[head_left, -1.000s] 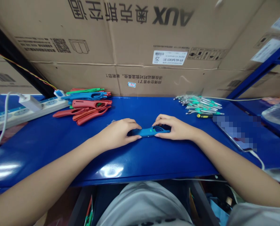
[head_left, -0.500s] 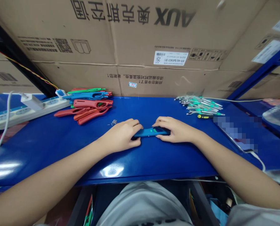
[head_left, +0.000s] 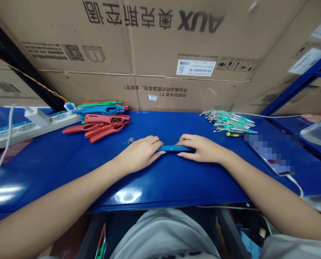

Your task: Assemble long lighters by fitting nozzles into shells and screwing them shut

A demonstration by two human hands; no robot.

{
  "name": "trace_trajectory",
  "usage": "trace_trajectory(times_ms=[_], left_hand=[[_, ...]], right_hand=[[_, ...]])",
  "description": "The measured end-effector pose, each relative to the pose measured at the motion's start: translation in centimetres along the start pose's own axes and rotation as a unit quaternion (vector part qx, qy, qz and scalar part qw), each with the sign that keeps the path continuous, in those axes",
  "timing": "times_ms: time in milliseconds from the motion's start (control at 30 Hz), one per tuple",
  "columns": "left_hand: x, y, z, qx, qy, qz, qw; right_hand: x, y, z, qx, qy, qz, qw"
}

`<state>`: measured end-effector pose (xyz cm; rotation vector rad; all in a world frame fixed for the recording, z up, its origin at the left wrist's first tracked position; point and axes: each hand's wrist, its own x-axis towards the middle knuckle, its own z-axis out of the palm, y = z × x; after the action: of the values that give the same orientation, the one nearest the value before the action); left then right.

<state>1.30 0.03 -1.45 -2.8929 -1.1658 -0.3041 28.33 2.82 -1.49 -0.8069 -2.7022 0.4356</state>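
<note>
A slim blue plastic piece (head_left: 171, 148) is held level between my two hands, its narrow edge facing me and a thin seam running along it. Around its left end my left hand (head_left: 142, 153) is closed, thumb below and fingers above. My right hand (head_left: 200, 148) pinches the right end in the same manner. Both ends of the piece are partly hidden by the fingers. Just left of my left hand, some tiny metal pins or screws (head_left: 130, 140) lie on the blue table (head_left: 160, 183).
Red, blue and green plastic casings (head_left: 103, 124) are piled at the back left, beside a white power strip (head_left: 28, 126). Metal-and-teal parts (head_left: 233, 121) lie back right, near a yellow-black tool (head_left: 234, 134) and a phone (head_left: 269, 156) with a cable. A cardboard box (head_left: 155, 46) stands behind.
The blue piece has been turned about its length, so its narrow edge shows instead of its flat face with the opening. My left thumb has moved up slightly; both hands keep their hold.
</note>
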Motion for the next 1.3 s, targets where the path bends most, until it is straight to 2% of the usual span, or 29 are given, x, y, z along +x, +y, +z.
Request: trace_trajectory(times_ms=[233, 400, 600, 767, 867, 933, 1033, 1133, 1233, 1300], left_hand=[[0.1, 0.2, 0.2, 0.0, 0.007, 0.01, 1.0], [0.2, -0.1, -0.2, 0.018, 0.025, -0.003, 1.0], [0.1, -1.1, -0.7, 0.032, 0.03, -0.024, 0.999], [-0.2, -0.6, -0.6, 0.013, 0.041, -0.012, 0.999], [-0.2, -0.6, -0.7, 0.033, 0.04, 0.003, 0.999], [-0.2, -0.7, -1.0, 0.038, 0.029, 0.017, 0.999], [-0.3, -0.9, -1.4, 0.012, 0.004, 0.021, 1.0], [-0.4, -0.9, -1.8, -0.053, -0.028, -0.003, 0.998], [-0.4, -0.9, -2.0, -0.123, -0.051, -0.032, 0.991], [-0.4, -0.9, -2.0, -0.153, -0.045, -0.031, 0.987]], right_hand=[[-0.2, -0.1, 0.1, -0.076, 0.024, -0.028, 0.996], [-0.1, -0.3, 0.0, -0.122, 0.04, -0.002, 0.992], [-0.2, -0.1, -0.5, -0.133, 0.108, 0.025, 0.985], [-0.1, -0.5, -0.6, -0.196, 0.079, 0.045, 0.976], [0.0, -0.8, -0.6, -0.178, 0.059, 0.066, 0.98], [0.0, -1.0, -0.5, -0.131, 0.062, 0.047, 0.988], [0.1, -0.9, -0.2, -0.063, 0.091, -0.024, 0.994], [0.6, -0.9, 0.1, -0.059, 0.108, -0.085, 0.989], [1.3, -1.3, 0.0, -0.069, 0.107, -0.101, 0.987], [1.9, -1.6, -0.2, -0.06, 0.101, -0.09, 0.989]])
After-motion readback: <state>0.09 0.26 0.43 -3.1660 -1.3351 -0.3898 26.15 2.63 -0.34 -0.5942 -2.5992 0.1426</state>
